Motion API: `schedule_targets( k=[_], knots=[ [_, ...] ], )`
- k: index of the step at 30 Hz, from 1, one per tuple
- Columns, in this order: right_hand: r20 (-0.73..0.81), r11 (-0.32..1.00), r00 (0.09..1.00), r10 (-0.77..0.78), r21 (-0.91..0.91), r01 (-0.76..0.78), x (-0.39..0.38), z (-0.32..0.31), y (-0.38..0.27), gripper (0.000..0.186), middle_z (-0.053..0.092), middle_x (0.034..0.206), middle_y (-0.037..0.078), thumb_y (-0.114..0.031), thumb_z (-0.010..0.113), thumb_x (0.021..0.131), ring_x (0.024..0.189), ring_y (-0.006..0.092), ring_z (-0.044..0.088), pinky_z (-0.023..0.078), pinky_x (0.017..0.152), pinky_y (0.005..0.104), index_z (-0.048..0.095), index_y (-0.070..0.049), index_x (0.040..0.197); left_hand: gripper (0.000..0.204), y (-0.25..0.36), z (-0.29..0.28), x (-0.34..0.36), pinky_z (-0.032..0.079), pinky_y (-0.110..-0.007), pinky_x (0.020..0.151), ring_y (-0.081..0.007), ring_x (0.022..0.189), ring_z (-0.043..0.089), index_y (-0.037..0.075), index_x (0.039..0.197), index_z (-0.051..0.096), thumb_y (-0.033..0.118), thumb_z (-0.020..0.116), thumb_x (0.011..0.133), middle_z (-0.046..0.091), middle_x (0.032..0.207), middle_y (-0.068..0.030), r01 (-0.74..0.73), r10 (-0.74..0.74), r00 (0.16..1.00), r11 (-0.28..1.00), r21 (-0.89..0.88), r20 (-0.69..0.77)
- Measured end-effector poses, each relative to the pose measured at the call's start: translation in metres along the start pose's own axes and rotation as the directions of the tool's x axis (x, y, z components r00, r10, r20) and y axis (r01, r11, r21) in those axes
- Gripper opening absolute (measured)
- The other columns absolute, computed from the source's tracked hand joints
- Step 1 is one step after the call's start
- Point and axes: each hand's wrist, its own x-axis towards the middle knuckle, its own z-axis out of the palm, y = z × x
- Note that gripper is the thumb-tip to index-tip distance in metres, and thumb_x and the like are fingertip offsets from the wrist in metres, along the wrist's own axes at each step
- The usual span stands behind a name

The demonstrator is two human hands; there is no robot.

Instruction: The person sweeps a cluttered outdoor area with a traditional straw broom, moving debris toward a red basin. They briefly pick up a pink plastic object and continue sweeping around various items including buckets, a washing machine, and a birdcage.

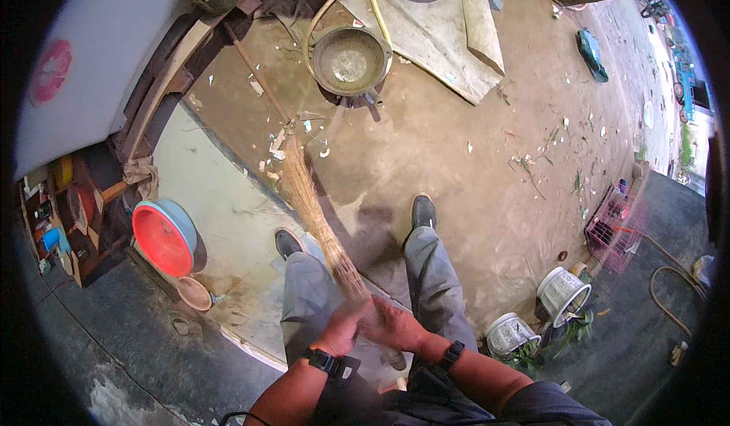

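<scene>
Both my hands are low in the middle of the head view, closed together round the near end of a long straw broom (310,201). My left hand (339,330) is on its left side and slightly blurred. The right hand (395,325) wraps it from the other side. The broom slants away from me to the upper left, between my feet. A thin brown stick (257,68) runs on from its far end; whether the two are joined I cannot tell. White scraps (278,146) lie on the ground around that far end.
Ahead is a round metal pan (350,61) beside a hose and a pale sheet (433,38). Red and blue basins (163,237) stand left, near a wooden frame (163,84). White plant pots (564,295) and a pink wire cage (614,228) are at right. Leaves and litter dot the ground.
</scene>
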Motion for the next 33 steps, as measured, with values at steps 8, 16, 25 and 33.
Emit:
schedule_targets(
  k=[8,16,25,33],
  knots=[
    [0.074,0.986,0.997,-0.018,0.169,0.005,-0.013,0.021,0.010,0.097,0.049,0.145,0.020,-0.027,0.079,0.084,0.132,0.0241,0.050,0.041,0.109,0.0361,0.020,0.000,0.156,0.035,-0.001,0.001,-0.002,0.056,-0.037,0.078,-0.0212,0.089,0.069,0.010,0.114,0.064,0.040,0.063,0.097,0.070,0.100,-0.0049,0.136,-0.161,0.984,0.951,-0.279,-0.070],
    [0.059,0.971,0.985,-0.164,0.186,0.151,-0.015,0.017,-0.004,0.090,0.052,0.142,0.017,-0.021,0.076,0.088,0.127,0.0209,0.052,0.044,0.105,0.0347,0.022,0.000,0.156,0.032,0.008,0.010,-0.019,0.051,-0.034,0.087,-0.0160,0.096,0.064,0.012,0.112,0.065,0.039,0.066,0.096,0.067,0.103,-0.0018,0.090,-0.116,0.990,0.961,-0.262,-0.084],
    [0.003,0.988,0.999,-0.047,0.149,0.046,-0.038,-0.015,-0.029,0.086,0.061,0.129,0.024,-0.040,0.075,0.086,0.119,0.0374,0.061,0.049,0.097,0.0399,0.031,-0.003,0.150,0.052,0.020,0.021,-0.048,0.047,-0.032,0.092,-0.0139,0.108,0.061,0.013,0.130,0.062,0.049,0.068,0.092,0.065,0.119,-0.0009,0.071,-0.070,0.997,0.994,-0.085,0.010],
    [-0.192,1.000,0.981,-0.013,0.006,0.015,-0.048,-0.053,0.014,0.084,0.063,0.128,0.021,-0.030,0.080,0.084,0.115,0.0310,0.062,0.049,0.096,0.0365,0.036,-0.004,0.150,0.026,0.009,0.010,-0.060,0.054,-0.035,0.085,-0.0207,0.099,0.068,0.011,0.119,0.059,0.031,0.058,0.102,0.069,0.111,-0.0063,0.062,-0.063,0.988,0.998,-0.014,-0.139]
  ],
)
